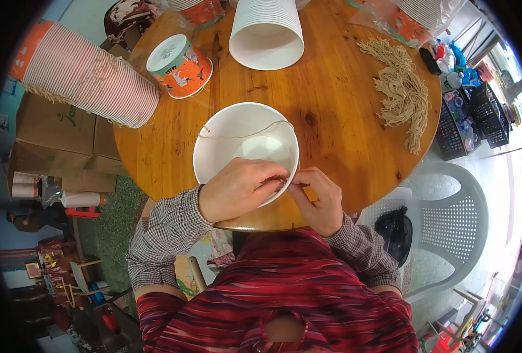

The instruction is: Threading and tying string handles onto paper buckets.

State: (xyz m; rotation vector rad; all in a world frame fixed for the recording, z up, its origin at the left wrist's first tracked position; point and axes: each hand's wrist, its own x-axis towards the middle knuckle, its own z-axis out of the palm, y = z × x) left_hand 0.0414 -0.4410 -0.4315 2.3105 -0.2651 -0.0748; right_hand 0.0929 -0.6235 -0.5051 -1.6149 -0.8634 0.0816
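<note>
From up here I see my left hand (237, 188) draped over the near rim of a white paper bucket (244, 147) that stands open-mouthed on the round wooden bench (331, 117), close to its near edge. The left grip is closed, fingers curled inside the rim and pinching a thin beige string (246, 134) that runs across the bucket's mouth from one side hole to the near rim. My right hand (320, 200) sits just beside it at the rim, its grip drawn together too, thumb and forefinger nipping the string's end where the two hands meet. Farther across the bench lies a loose bundle of beige strings (399, 88) to the right, a white stack of nested paper buckets (267, 29) lying on its side straight ahead, and one orange printed paper bucket (181, 66) tilted to the left. A long stack of striped buckets (84, 73) rests off the left edge over cardboard boxes (55, 141), and a white plastic chair (449, 217) stands to my right.
</note>
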